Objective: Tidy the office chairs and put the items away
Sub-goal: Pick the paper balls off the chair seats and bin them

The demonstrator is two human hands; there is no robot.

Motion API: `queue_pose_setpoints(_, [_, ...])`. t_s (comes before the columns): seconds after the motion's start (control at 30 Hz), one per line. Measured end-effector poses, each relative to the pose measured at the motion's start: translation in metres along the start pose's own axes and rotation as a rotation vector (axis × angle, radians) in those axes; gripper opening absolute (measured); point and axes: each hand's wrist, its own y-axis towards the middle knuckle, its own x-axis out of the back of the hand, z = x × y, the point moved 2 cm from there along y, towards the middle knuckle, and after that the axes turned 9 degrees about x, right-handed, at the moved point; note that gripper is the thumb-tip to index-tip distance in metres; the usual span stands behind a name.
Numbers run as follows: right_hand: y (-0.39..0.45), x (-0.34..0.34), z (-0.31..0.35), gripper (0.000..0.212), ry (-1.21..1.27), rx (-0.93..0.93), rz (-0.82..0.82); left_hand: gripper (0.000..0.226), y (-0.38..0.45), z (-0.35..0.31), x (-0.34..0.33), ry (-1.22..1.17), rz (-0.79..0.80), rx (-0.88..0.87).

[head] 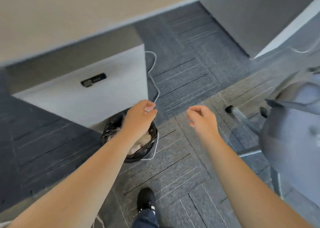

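My left hand point(142, 115) pinches a thin white cable point(152, 75) that runs up along the floor beside a white drawer cabinet point(97, 93). Another stretch of the cable loops down round the rim of a black-lined waste bin point(150, 150) under my left forearm. My right hand point(200, 118) hovers over the carpet to the right with its fingers loosely curled and nothing in them. A grey office chair point(285, 141) stands at the right edge, its castor point(229, 109) near my right hand.
A beige desk top point(69, 16) spans the upper left above the cabinet. Grey carpet tiles cover the floor between cabinet and chair. My black shoe point(146, 198) shows at the bottom. A grey panel point(251, 20) stands at the upper right.
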Motion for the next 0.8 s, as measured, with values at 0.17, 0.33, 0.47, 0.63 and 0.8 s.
queue_pose_setpoints(0.17, [-0.015,0.107,0.027,0.017,0.103,0.017,-0.212,0.026,-0.029,-0.094,-0.041,0.033,0.071,-0.155])
queue_pose_setpoints(0.33, [-0.043,0.227,0.014,0.022,0.141,0.008,-0.445,0.028,-0.068,-0.169,-0.122,0.095,0.230,-0.271])
queue_pose_setpoints(0.47, [-0.062,0.312,-0.022,0.022,0.166,-0.046,-0.528,0.027,-0.102,-0.207,-0.198,0.119,0.322,-0.294])
queue_pose_setpoints(0.63, [-0.071,0.401,-0.079,0.003,0.175,-0.111,-0.554,0.029,-0.130,-0.233,-0.289,0.208,0.353,-0.290])
queue_pose_setpoints(0.8, [-0.083,0.487,-0.150,0.009,0.174,-0.189,-0.608,0.026,-0.146,-0.246,-0.393,0.299,0.405,-0.277])
